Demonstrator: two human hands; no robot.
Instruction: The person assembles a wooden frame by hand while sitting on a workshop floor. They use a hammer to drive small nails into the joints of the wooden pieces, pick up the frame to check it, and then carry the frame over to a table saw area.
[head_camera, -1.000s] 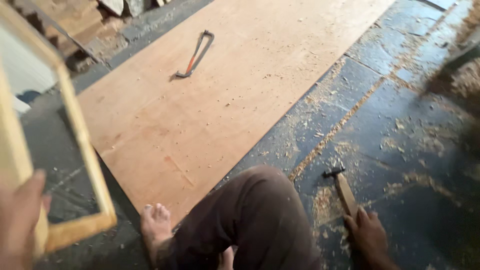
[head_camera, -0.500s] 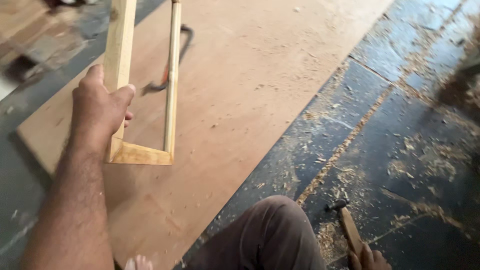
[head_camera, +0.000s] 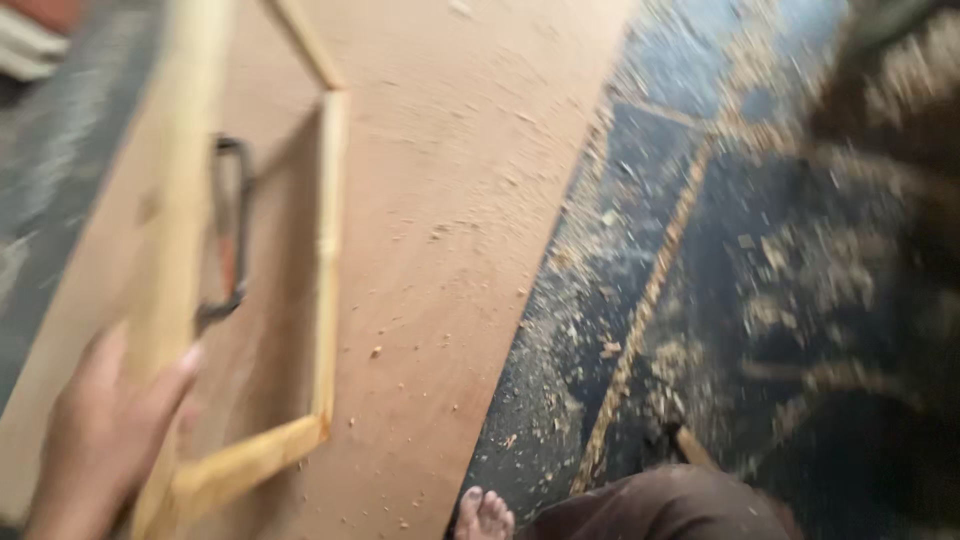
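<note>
Gripping a pale wooden frame (head_camera: 250, 300) in the clenched left hand (head_camera: 100, 430) at eight o'clock above the plywood sheet (head_camera: 450, 200), apparently not yet laid down; right hand unseen.

I see a pale yellow wooden frame (head_camera: 325, 260) over a light reddish-brown plywood sheet (head_camera: 450, 200). A tool with an orange handle and dark metal (head_camera: 230, 240) lies there. On the right, the floor (head_camera: 760, 250) looks dark blue-black, flecked with tan sawdust. My trousers (head_camera: 670, 510) are brown.

Plywood sheet (head_camera: 450, 230) mostly open, wooden frame (head_camera: 325, 260) and, seemingly, hacksaw (head_camera: 228, 240) obstructing left
</note>
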